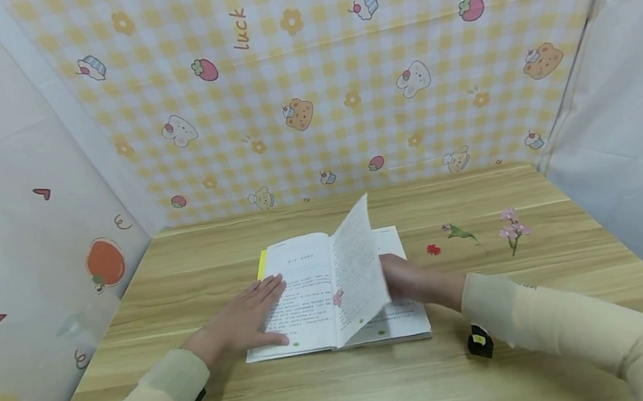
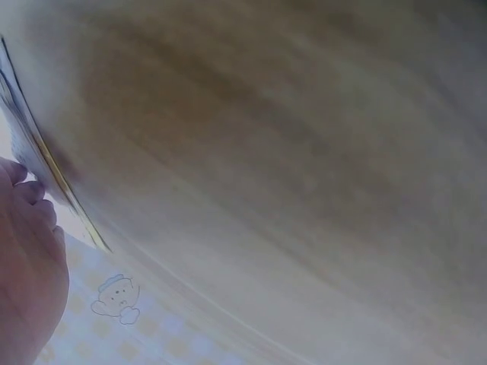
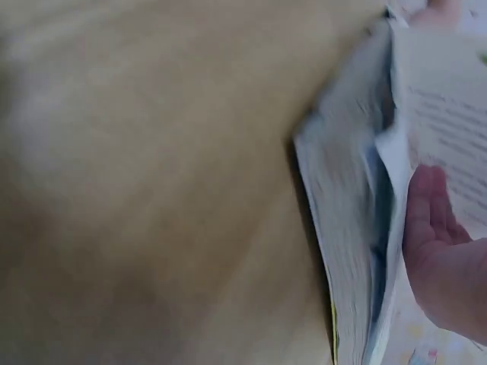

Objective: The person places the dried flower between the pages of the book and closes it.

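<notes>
An open book (image 1: 301, 277) lies on the wooden table, with printed text on its pages. My left hand (image 1: 248, 318) rests spread and flat on the left page, near its outer edge; the left wrist view catches only part of this hand (image 2: 30, 266). One page (image 1: 361, 270) stands raised and tilted above the right half. Behind that page my right hand (image 1: 411, 280) touches it, its fingers hidden in the head view. In the right wrist view, the right hand (image 3: 445, 258) has straight fingers against paper. A small pink shape (image 1: 339, 297) shows near the book's fold.
Right of the book lie a small red flower (image 1: 434, 249), a green-stemmed sprig (image 1: 461, 232) and a pink-purple flower sprig (image 1: 513, 229). A yellow checked cloth (image 1: 337, 137) with cartoon prints hangs behind the table (image 1: 383, 389). White sheets stand at both sides.
</notes>
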